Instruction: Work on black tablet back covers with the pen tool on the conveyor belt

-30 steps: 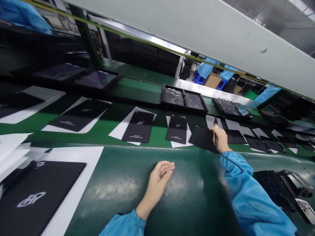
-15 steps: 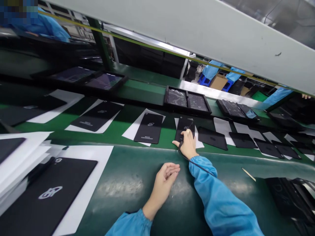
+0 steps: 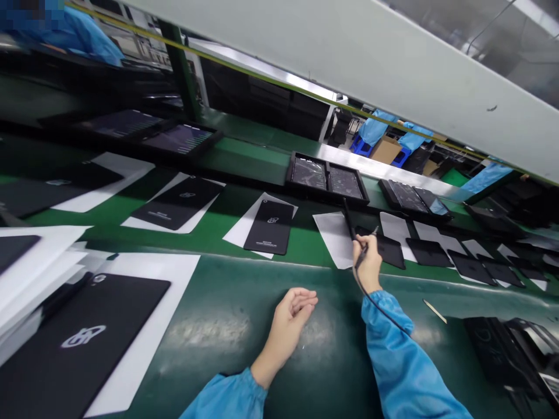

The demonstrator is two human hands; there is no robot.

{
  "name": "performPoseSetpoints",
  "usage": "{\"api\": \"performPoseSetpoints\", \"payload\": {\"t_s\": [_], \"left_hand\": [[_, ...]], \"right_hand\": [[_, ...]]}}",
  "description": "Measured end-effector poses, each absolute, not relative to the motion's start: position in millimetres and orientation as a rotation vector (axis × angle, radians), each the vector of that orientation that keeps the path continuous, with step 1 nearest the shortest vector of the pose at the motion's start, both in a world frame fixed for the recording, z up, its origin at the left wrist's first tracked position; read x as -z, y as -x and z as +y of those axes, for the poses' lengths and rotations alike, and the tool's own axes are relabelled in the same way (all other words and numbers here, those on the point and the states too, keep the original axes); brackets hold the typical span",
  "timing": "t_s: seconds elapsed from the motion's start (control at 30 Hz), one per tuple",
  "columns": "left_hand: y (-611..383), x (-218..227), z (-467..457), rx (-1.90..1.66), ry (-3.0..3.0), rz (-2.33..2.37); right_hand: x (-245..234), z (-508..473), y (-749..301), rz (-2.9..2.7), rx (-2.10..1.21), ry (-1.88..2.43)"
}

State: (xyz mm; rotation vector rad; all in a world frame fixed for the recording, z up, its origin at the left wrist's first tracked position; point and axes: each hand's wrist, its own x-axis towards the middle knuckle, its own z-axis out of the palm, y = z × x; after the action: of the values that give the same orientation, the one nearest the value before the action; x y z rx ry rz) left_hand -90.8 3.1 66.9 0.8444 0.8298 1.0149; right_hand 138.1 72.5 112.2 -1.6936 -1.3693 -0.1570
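My right hand [image 3: 367,265] grips a dark tablet [image 3: 349,220], which is tipped up nearly edge-on above a white sheet [image 3: 334,235]. A thin metal tip [image 3: 375,230] sticks up by the fingers of that hand; its kind is unclear. From the hand a black cable [image 3: 379,311] runs back along the blue sleeve. My left hand [image 3: 290,320] rests over the green bench, fingers curled together, with nothing visible in them. Left of the tilted tablet, another black tablet [image 3: 269,228] lies back up on a white sheet.
More tablets on sheets lie along the green belt [image 3: 209,238], on both sides. Black trays [image 3: 327,177] with screens stand behind. A large tablet [image 3: 87,331] lies at left beside stacked white sheets. A thin stick [image 3: 434,311] and black items [image 3: 502,349] are at right.
My right hand has moved right and lifted the tablet off its sheet, tipping it on edge. The left hand has barely moved. The belt's other tablets look slightly shifted.
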Motion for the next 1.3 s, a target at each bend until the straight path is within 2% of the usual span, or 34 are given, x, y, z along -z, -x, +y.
{"api": "performPoseSetpoints", "payload": {"t_s": [0.13,0.27,0.37,0.5,0.67,0.73,0.9,1.03,1.3], "left_hand": [[90.6,-66.6,2.5,-1.042,-0.816,0.826],[92.8,-67.3,4.3,-1.167,-0.776,0.854],[95.6,-68.5,6.2,-1.268,-0.783,0.899],[96.7,-70.1,6.3,-1.197,-0.785,0.863],[94.5,-70.2,3.7,-1.111,-0.733,0.838],[94.0,-71.2,3.1,-1.094,-0.723,0.849],[94.0,-76.8,2.7,-1.089,-0.736,0.881],[93.7,-79.0,2.2,-1.068,-0.719,0.886],[93.4,-79.6,1.7,-1.085,-0.733,0.876]], "right_hand": [[-140.6,58.1,-175.1,-1.15,0.307,1.574],[-150.9,30.7,-189.1,-1.065,0.318,1.482],[-139.0,5.4,-178.2,-1.108,0.122,1.451],[-117.0,-16.8,-157.7,-1.238,-0.196,1.457],[-118.7,-28.4,-161.4,-1.581,0.017,1.52],[-126.6,-34.7,-163.4,-1.652,-0.001,1.476],[-134.0,-50.8,-139.9,-1.485,-0.455,1.241],[-127.8,-56.3,-115.2,-1.249,-0.668,1.177],[-128.3,-62.1,-97.3,-1.657,-0.553,1.166]]}}
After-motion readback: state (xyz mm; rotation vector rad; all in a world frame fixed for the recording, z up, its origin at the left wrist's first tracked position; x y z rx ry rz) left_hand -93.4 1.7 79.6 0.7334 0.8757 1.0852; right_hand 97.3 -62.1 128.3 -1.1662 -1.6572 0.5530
